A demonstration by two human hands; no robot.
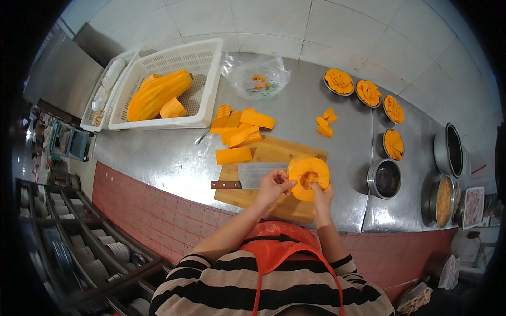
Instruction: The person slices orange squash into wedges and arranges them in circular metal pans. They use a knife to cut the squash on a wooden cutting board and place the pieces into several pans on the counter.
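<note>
A thick piece of pumpkin [321, 170], its hollow end facing up, is held over the cutting board in my right hand [324, 201]. The thumb of that hand reaches into the stringy cavity. At the pumpkin's left rim is my left hand [272, 187], fingers curled and thumb tip by the flesh; whether it grips anything is unclear. Beneath them lies a bamboo cutting board [294, 211], partly covered. A cleaver [226, 185] with a brown riveted handle rests flat on it, blade towards the pumpkin. Cut pumpkin slabs [239, 128] are piled at the board's far left corner.
A white plastic basket [166, 125] at the left holds a large pumpkin [162, 94]. A plastic bag [272, 75] with scraps lies near the wall. Several bowls of pumpkin slices [338, 81], stacked metal bowls [384, 178] and a deep pot [448, 150] stand rightwards on the steel table [158, 154].
</note>
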